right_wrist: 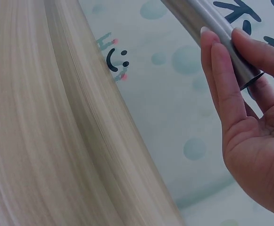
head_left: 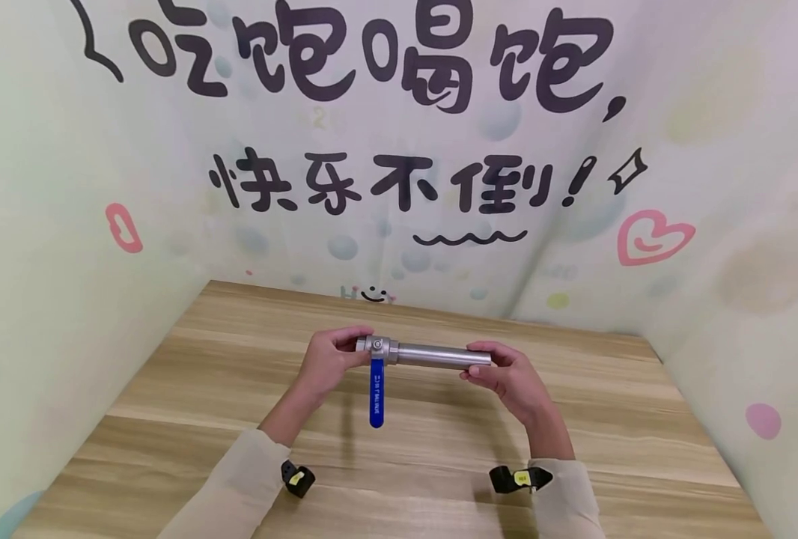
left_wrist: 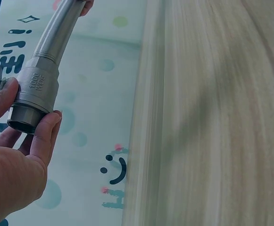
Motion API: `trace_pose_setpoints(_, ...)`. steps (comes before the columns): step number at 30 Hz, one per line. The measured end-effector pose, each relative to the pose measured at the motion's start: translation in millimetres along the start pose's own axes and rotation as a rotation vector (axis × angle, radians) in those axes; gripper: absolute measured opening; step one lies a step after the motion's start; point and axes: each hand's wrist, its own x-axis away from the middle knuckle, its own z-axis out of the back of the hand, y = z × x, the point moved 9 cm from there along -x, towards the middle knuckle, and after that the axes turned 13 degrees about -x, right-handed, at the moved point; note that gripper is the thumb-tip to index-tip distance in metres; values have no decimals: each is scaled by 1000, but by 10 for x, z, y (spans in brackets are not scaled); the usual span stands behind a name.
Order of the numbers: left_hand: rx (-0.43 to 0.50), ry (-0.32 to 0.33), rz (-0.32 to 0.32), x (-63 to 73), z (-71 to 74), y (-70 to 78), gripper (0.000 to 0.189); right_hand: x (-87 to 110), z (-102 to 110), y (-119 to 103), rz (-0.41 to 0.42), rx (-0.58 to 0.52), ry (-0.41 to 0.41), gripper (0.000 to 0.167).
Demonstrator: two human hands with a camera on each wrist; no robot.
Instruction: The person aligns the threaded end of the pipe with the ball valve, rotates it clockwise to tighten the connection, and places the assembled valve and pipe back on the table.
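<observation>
A metal ball valve with a blue lever handle is joined to a straight steel pipe. Together they are held roughly level above the table, the lever pointing toward the person. My left hand grips the valve's left end between thumb and fingers. Raised lettering shows on the valve body in the left wrist view, and its open end faces the palm. At the other side, my right hand pinches the pipe's right end; in the right wrist view the thumb and fingers lie around the pipe.
Beneath the hands lies a wood-grain table. A white printed backdrop with dark lettering rises behind it and along both sides. Each sleeve cuff carries a small black camera mount, one at the left, one at the right.
</observation>
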Motion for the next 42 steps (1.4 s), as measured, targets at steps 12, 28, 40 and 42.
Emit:
trace_pose_setpoints(12,20,-7,-6,13,-13,-2,35,-1,12,8,0,10,1,32)
trace_pose_setpoints(28,5,-10,7,5,-14,-21,36,-8,42,38,-21,3,6,41)
trace_pose_setpoints(40,1,-14,-6,-20,-16,-32,36,-22,68,43,-31,64,22,38)
trace_pose_setpoints(42,-1,-14,-5,-18,-16,-29,36,-24,77,54,-39,66,28,36)
